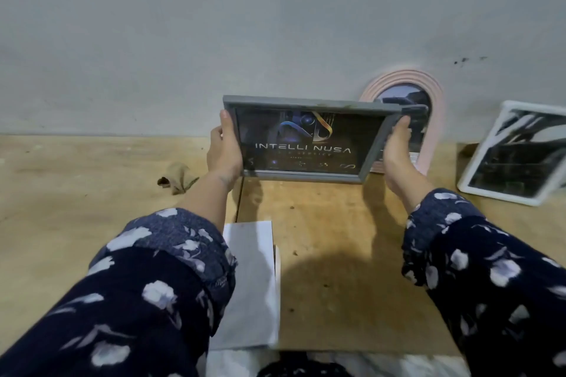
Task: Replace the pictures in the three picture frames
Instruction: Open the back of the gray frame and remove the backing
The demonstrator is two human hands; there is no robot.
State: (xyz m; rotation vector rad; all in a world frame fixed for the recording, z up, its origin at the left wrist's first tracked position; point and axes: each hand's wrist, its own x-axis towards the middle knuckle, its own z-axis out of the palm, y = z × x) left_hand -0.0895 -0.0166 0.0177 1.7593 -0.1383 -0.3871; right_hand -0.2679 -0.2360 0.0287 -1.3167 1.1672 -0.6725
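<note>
A crumpled scrap (179, 178) lies left of the left hand (224, 152), which grips one end of a grey picture frame (309, 138) reading "INTELLI NUSA"; the right hand (395, 148) clasps the other. Behind that hand stands a pink arched frame (435, 107), apparently wall-propped; a white frame (520, 156) leans farther right.

Dark navy sleeves (147, 294) with pale floral print, cuffs rolled back, bare hands (225, 147)

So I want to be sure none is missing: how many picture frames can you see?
3. The grey frame is held upright between both hands at centre; the pink arched frame stands behind it against the wall; the white frame leans at the right edge, partly cut off.
</note>
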